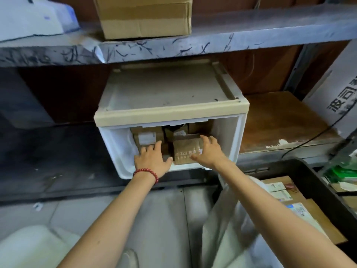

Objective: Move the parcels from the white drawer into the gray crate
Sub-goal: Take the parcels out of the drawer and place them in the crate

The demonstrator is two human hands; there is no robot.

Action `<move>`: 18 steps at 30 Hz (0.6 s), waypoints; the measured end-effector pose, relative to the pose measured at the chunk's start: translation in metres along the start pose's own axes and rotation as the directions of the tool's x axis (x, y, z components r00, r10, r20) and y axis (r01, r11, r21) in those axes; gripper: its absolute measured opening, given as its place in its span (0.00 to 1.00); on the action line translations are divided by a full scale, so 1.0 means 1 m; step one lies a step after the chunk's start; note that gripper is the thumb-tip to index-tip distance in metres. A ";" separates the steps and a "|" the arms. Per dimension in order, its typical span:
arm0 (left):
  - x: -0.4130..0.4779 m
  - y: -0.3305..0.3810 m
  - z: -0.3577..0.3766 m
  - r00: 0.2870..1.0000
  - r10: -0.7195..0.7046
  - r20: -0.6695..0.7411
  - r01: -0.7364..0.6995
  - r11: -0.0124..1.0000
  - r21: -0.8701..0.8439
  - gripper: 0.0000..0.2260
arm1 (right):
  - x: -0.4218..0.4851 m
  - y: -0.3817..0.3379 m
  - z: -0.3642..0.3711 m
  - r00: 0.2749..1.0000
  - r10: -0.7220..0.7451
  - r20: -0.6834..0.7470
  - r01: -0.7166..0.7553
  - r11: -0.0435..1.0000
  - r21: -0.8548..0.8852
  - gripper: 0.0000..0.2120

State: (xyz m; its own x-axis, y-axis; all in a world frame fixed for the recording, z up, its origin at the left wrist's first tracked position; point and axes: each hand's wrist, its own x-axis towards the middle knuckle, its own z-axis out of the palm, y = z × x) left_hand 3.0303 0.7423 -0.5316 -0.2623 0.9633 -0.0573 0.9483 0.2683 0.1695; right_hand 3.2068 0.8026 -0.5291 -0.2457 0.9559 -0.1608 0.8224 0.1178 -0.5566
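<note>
both hands are inside the open front of the white drawer (116,149). the right hand (207,151) grips a brown parcel (185,150), fingers curled over its far upper edge and thumb along its near face. the left hand (152,159), a red bead bracelet (146,174) at its wrist, lies flat with fingers spread on a labelled parcel (147,138) just to the left of the gripped one; whether it is pressing down or only resting there cannot be told. more parcels (193,128) are packed close behind both hands. the gray crate (301,171) sits below and to the right of the right forearm, well apart from the drawer, with flat parcels (278,188) already in it. the likeliest trouble is a one-handed grip on a parcel wedged among its neighbours: pulling it could drag the ones behind forward, or let it slip from thumb and fingers to the floor between drawer and crate. the drawer's upper frame hangs low over the knuckles, so a lift that is too steep could catch the parcel on that edge. the light drawer unit might also slide forward if the pull is sharp.
</note>
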 end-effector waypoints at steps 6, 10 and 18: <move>0.023 -0.007 0.029 0.996 -0.011 0.083 0.019 0.995 -0.094 0.34 | 0.035 0.022 0.022 0.968 0.244 -0.063 -0.229 0.955 0.188 0.49; 0.048 0.007 0.048 0.974 0.006 0.227 0.061 0.956 -0.287 0.38 | 0.059 0.031 0.027 0.943 0.330 -0.050 -0.302 0.907 0.294 0.49; 0.078 0.033 0.069 0.964 -0.066 0.257 0.192 0.842 -0.505 0.40 | 0.073 0.031 0.033 0.919 0.392 -0.046 -0.375 0.904 0.206 0.48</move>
State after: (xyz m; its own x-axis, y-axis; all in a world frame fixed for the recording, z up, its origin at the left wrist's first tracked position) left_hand 3.0538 0.8261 -0.5982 -0.2698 0.9085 -0.3191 0.6575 0.4159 0.6282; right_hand 3.1974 0.8669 -0.5848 0.1197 0.9369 -0.3284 0.7301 -0.3072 -0.6104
